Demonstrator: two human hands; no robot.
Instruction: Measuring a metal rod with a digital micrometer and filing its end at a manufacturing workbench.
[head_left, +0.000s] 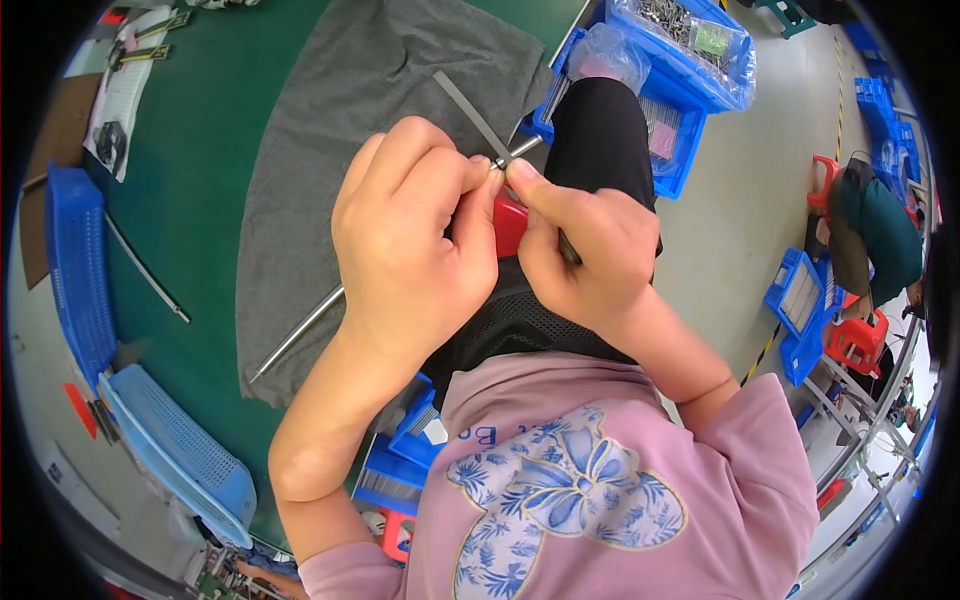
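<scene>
My left hand (415,230) is closed, thumb and fingertips pinching a thin shiny metal rod (525,148). Fingers of my right hand (595,235) are wrapped round a flat grey metal strip, file-like (468,110), that slants up and left across the rod. The strip's other end shows inside the right fist. Both thumbs nearly meet where strip and rod cross. Below the left wrist, a length of metal rod (298,332) lies over the grey cloth (300,190). My left hand hides whether it is the same rod.
The cloth covers part of a green tabletop (200,200). Blue baskets (185,450) line the left side. A blue bin (725,75) with bagged small metal parts stands at upper right, above a bin of rods (680,140). Another person (880,235) is at far right near red stools (860,340).
</scene>
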